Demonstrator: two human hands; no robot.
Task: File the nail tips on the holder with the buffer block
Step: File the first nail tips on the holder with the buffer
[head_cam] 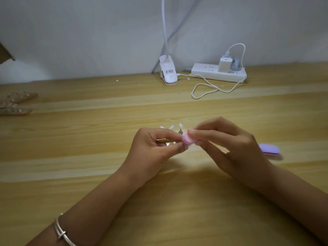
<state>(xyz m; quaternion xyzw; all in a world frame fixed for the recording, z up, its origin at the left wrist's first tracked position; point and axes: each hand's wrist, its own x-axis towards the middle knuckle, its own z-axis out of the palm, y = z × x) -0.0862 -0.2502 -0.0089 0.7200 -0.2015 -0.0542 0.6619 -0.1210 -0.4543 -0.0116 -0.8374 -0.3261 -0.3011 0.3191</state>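
The tips (171,127) fan out just above the left hand's (152,150) fingers (165,134), which curl round the holder (169,143) and pinch it, so most of the holder is hidden inside that grip. Right against those fingertips sits the pink block (187,140), pinched narrowly between the thumb and forefingers of the right hand (230,146). The fingers hide which tip it touches. Filing seems to be under way. To do it well, I judge the left fingers should brace the holder close to the tip being worked, while the right fingers draw the block lightly along the edge in short strokes. A thin plastic tip would likely flex or pop off under hard pressure. Outside the right hand's little finger a purple block (269,148) lies on the worktop (88,157). Far past the fingertips stand a lamp clip (168,72) and a power strip (218,73).
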